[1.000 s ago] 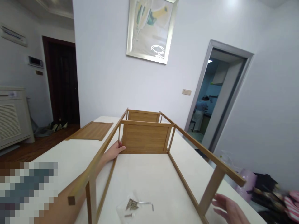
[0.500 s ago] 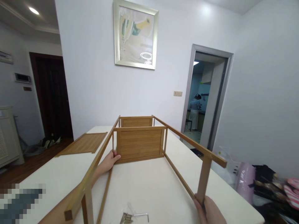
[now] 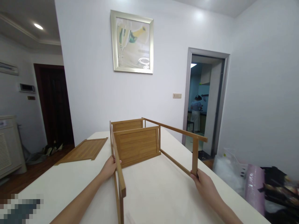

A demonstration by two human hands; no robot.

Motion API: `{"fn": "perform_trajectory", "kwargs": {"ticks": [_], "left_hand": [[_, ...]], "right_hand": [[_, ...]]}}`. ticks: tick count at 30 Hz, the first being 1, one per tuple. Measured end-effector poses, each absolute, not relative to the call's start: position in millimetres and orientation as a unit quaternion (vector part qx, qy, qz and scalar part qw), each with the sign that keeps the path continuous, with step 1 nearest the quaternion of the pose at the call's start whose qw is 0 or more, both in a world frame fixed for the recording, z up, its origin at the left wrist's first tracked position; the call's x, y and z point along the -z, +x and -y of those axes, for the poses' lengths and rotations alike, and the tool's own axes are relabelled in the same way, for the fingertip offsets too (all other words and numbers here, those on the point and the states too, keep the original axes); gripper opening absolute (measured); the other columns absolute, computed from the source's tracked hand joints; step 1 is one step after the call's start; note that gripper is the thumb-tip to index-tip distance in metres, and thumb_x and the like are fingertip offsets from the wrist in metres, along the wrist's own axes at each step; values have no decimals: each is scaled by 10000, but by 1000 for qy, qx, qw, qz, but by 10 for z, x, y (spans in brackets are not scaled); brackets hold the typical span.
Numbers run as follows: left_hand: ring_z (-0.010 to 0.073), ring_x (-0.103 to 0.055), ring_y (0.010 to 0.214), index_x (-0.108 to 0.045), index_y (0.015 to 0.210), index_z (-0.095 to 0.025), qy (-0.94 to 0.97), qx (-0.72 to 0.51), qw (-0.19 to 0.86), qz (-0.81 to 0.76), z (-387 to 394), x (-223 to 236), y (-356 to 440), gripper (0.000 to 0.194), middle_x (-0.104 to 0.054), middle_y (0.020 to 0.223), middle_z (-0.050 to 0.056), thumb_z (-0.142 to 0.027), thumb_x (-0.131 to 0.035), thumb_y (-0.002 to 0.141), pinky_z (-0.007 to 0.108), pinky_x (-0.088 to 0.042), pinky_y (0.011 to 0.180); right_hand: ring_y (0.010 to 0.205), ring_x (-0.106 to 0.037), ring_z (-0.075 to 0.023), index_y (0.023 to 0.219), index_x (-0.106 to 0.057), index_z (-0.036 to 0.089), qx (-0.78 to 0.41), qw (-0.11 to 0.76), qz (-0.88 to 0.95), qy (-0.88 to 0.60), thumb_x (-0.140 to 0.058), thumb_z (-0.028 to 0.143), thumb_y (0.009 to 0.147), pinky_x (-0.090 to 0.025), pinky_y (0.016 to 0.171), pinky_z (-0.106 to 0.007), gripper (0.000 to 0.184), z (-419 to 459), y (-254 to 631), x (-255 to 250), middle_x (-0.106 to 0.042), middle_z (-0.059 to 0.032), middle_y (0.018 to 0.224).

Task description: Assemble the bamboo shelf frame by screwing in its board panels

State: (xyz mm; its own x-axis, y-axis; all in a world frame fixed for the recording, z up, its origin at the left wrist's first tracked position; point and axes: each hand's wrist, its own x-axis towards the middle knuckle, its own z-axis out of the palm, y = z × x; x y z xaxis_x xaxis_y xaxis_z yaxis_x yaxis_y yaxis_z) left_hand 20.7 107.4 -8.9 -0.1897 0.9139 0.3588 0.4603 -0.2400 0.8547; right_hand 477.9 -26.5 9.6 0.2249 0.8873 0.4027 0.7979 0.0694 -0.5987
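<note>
The frame [image 3: 174, 128] is located on the bench [image 3: 149, 186]. Its near board [image 3: 139, 146] and far board [image 3: 127, 125] span the two sides, one behind the other. The loose panel [image 3: 81, 150] lies on the bench, left of the frame. The left grip [image 3: 109, 167] is at the left side, beside the near board; the right grip [image 3: 202, 180] is at the lower end of the right side's near crossbar. Behind the bench: wall [image 3: 93, 77], with picture [image 3: 132, 42] above the frame and switch [image 3: 177, 95] between picture and doorway [image 3: 187, 93]. The roll [image 3: 255, 186] is right of the bench.
</note>
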Motion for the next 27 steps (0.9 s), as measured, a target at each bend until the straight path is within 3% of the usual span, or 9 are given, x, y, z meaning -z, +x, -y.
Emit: {"fn": "perform_trajectory", "kwargs": {"ticks": [7,13,27], "left_hand": [[200,-558,603,-459,751,-233,608,-493,189,-592,-1127,49,291,242,-511,583,-50,-419,-604,699,328,-452,623],[215,-617,678,-440,779,-233,606,-477,162,-615,-1083,78,511,178,-574,657,-21,-357,-567,770,331,-472,684],[259,-682,896,-463,912,-211,620,-386,136,-670,-826,114,1146,80,-705,892,110,-284,-495,901,317,-448,752]], "right_hand": [[824,-665,-241,821,-582,198,-50,345,636,-688,-489,240,836,-453,724,-306,103,-109,4973,-361,-712,-68,841],[879,-678,-231,848,-617,170,-63,330,621,-708,-524,182,836,-449,752,-277,94,-452,5182,-351,-721,-83,899],[787,-674,-245,763,-675,123,-26,319,576,-752,-618,135,788,-429,687,-283,63,-1260,5596,-335,-707,-126,785]]}}
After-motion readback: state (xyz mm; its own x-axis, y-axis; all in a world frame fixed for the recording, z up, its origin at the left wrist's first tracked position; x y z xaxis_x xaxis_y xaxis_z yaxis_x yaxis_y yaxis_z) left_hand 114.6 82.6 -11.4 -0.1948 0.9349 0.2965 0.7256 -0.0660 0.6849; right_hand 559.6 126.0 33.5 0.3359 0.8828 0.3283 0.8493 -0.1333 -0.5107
